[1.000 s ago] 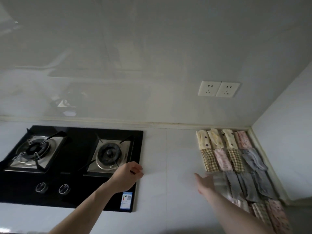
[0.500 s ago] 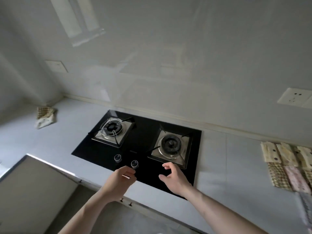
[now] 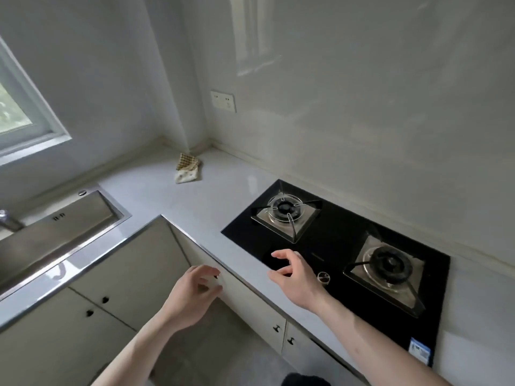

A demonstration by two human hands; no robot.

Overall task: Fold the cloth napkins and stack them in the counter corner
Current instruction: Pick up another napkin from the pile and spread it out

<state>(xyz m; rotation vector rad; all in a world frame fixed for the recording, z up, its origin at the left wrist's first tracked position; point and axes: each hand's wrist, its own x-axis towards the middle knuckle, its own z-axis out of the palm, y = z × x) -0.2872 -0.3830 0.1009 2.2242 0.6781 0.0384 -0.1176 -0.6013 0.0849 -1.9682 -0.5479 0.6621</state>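
Observation:
One cloth napkin (image 3: 187, 167), yellow check on top and cream below, lies crumpled in the far corner of the white counter (image 3: 172, 201). My left hand (image 3: 192, 295) hangs in front of the counter edge, over the cabinet doors, fingers loosely curled and holding nothing. My right hand (image 3: 296, 277) hovers above the near left corner of the black gas hob (image 3: 337, 246), fingers spread and empty. Both hands are far from the napkin. The rows of folded napkins are out of view.
The hob carries two burners (image 3: 285, 208) (image 3: 387, 263) and a knob (image 3: 323, 277). A steel sink (image 3: 55, 232) is set in the counter at left, under a window (image 3: 19, 107). A wall socket (image 3: 223, 101) sits above the corner. Cabinet doors (image 3: 117, 277) stand below.
The view has swung left, away from the folded napkins on the right toward the sink and the corner napkin. My right hand left the folded rows and now hovers over the hob's near corner.

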